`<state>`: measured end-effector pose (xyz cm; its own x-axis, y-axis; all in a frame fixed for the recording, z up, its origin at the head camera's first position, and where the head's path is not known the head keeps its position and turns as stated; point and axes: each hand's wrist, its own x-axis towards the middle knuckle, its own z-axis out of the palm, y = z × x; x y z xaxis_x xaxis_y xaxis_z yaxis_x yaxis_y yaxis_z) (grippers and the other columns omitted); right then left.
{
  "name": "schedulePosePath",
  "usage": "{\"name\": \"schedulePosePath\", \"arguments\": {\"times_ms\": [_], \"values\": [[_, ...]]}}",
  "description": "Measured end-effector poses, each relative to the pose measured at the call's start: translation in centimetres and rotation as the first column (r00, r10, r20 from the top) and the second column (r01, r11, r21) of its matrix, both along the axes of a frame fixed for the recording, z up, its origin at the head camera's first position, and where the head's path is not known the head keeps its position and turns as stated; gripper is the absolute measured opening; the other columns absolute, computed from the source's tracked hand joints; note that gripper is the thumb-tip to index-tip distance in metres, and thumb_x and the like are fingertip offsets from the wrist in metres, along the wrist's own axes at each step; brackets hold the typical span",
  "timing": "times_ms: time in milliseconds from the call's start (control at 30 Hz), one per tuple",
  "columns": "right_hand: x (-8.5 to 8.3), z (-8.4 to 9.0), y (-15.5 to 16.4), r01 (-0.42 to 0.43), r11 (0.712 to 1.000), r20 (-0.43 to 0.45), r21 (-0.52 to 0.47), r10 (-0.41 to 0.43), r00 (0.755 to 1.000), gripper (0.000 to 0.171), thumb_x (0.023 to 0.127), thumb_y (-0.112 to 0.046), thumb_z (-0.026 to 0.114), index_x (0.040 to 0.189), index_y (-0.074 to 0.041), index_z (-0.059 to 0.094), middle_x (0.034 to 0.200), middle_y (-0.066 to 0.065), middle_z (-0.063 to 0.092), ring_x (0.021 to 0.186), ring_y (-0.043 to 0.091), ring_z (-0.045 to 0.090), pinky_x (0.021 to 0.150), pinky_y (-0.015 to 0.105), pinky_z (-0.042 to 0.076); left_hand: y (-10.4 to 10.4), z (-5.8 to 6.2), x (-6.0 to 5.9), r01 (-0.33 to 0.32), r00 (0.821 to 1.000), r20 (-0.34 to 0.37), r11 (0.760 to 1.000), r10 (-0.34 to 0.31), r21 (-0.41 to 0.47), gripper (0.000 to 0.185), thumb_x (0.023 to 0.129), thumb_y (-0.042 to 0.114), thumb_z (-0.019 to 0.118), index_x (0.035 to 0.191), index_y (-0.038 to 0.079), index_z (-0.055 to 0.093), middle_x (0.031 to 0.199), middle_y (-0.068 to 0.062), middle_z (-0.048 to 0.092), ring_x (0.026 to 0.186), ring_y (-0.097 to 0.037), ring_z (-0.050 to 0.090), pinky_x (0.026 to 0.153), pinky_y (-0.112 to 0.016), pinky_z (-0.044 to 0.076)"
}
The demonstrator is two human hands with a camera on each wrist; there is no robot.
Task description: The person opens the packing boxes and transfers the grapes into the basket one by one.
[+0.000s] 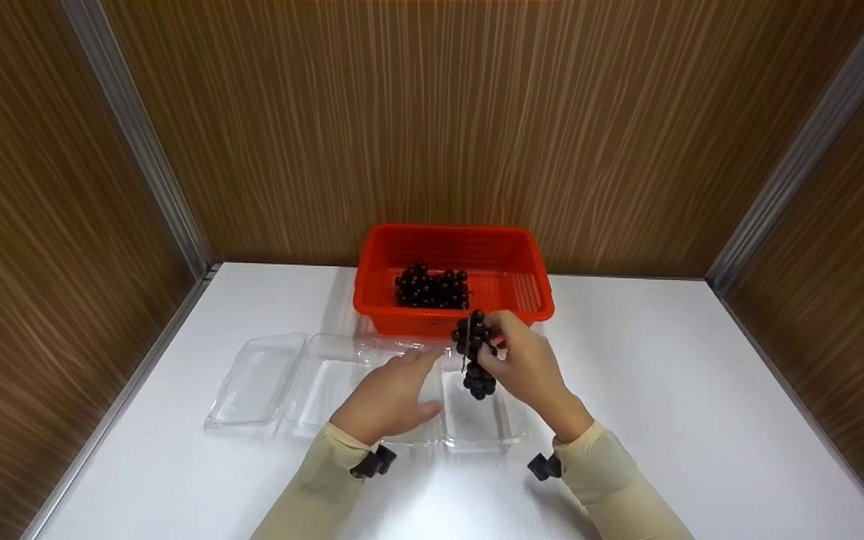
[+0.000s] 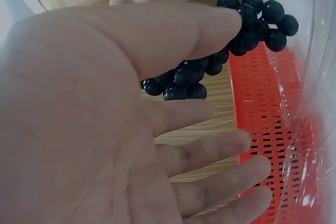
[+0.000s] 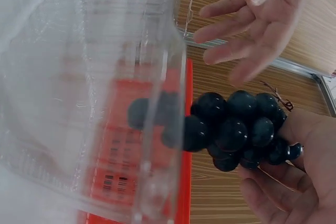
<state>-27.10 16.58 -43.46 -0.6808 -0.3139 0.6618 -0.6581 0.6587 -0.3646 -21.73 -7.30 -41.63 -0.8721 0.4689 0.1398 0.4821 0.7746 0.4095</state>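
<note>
Sleeves: both of the person's cuffs sit nearest my head view, with a small black wrist mount under each.
Left hand (image 1: 391,397): flat, fingers (image 2: 220,153) straight and relaxed, holding nothing; it hovers over the clear clamshell tray (image 1: 327,379) on the white desk (image 1: 672,390).
Right hand (image 1: 526,367): fingers curled round a bunch of dark grapes (image 1: 475,352), gripped near its upper part; the bunch hangs just above the right compartment of the tray.
Second bunch (image 1: 432,289): lies inside the red basket (image 1: 526,259), behind the tray, well apart from either hand.
Handling, my judgement: light, lumpy, berries glossy and likely slippery; single berries could come off, so I would hold at the stem or cradle the top, not squeeze.
Tray: thin clear plastic, probably flexes and slides easily.
Writing: a barcode label shows through the plastic in the right wrist view; nothing I can read.
</note>
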Motion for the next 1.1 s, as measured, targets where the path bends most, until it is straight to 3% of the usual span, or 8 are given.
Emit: {"name": "schedulePosePath", "arguments": {"times_ms": [167, 300, 500, 833, 1000, 1100], "values": [[0.2, 0.0, 0.1, -0.023, 0.999, -0.029, -0.045, 0.022, 0.999, 0.027, 0.085, -0.003, 0.075, 0.108, -0.007, 0.061, 0.095, 0.005, 0.072, 0.08, 0.023, 0.071, 0.07, 0.033, 0.061, -0.5, 0.8, 0.9, -0.034, 0.999, -0.038, 0.997, 0.037, 0.065, 0.08, 0.093, 0.034, 0.075, 0.161, 0.017, 0.036, 0.15, -0.016, 0.052, 0.128, -0.039, 0.058, 0.099, -0.056, 0.053], [0.5, 0.4, 0.1, -0.015, 0.994, -0.025, -0.111, 0.012, 1.0, 0.027, 0.084, -0.001, 0.074, 0.107, -0.006, 0.062, 0.095, 0.005, 0.07, 0.08, 0.02, 0.07, 0.068, 0.032, 0.06, -0.9, 1.6, 1.1, -0.073, 0.99, -0.112, 0.991, 0.085, 0.109, 0.079, 0.094, 0.036, 0.074, 0.16, 0.015, 0.038, 0.143, -0.014, 0.054, 0.118, -0.034, 0.061, 0.095, -0.051, 0.056], [0.8, 0.9, 0.0, -0.022, 0.983, -0.037, -0.18, 0.015, 0.999, 0.027, 0.082, -0.001, 0.074, 0.106, -0.006, 0.062, 0.093, 0.005, 0.069, 0.078, 0.014, 0.068, 0.065, 0.031, 0.059, -1.4, 1.9, 0.9, -0.125, 0.971, -0.182, 0.979, 0.154, 0.163, 0.077, 0.094, 0.037, 0.075, 0.158, 0.013, 0.04, 0.145, -0.013, 0.05, 0.127, -0.032, 0.055, 0.108, -0.052, 0.048], [1.3, 0.3, 0.5, -0.052, 0.962, -0.104, -0.269, 0.024, 0.994, 0.029, 0.08, 0.006, 0.07, 0.107, -0.001, 0.061, 0.091, 0.007, 0.068, 0.076, 0.017, 0.066, 0.062, 0.038, 0.059, -1.0, 1.4, 1.1, -0.112, 0.96, -0.232, 0.973, 0.158, 0.202, 0.075, 0.093, 0.036, 0.076, 0.156, 0.012, 0.043, 0.15, -0.013, 0.048, 0.14, -0.032, 0.046, 0.123, -0.059, 0.023], [1.3, 0.6, 0.7, -0.068, 0.94, -0.158, -0.333, 0.016, 0.987, 0.027, 0.082, 0.01, 0.067, 0.107, 0.001, 0.06, 0.093, 0.01, 0.068, 0.078, 0.018, 0.066, 0.069, 0.025, 0.058, -0.7, 1.3, 1.1, -0.099, 0.962, -0.234, 0.978, 0.141, 0.181, 0.076, 0.094, 0.039, 0.075, 0.157, 0.012, 0.042, 0.15, -0.013, 0.048, 0.142, -0.032, 0.044, 0.124, -0.061, 0.016], [1.2, 0.6, 0.6, -0.097, 0.919, -0.188, -0.382, 0.026, 0.982, 0.026, 0.082, 0.011, 0.065, 0.105, 0.003, 0.06, 0.09, 0.011, 0.066, 0.075, 0.018, 0.063, 0.071, 0.019, 0.055, -0.7, 1.2, 0.9, -0.108, 0.963, -0.227, 0.98, 0.144, 0.166, 0.077, 0.094, 0.039, 0.074, 0.158, 0.013, 0.041, 0.151, -0.011, 0.047, 0.142, -0.03, 0.044, 0.124, -0.057, 0.023]]}}
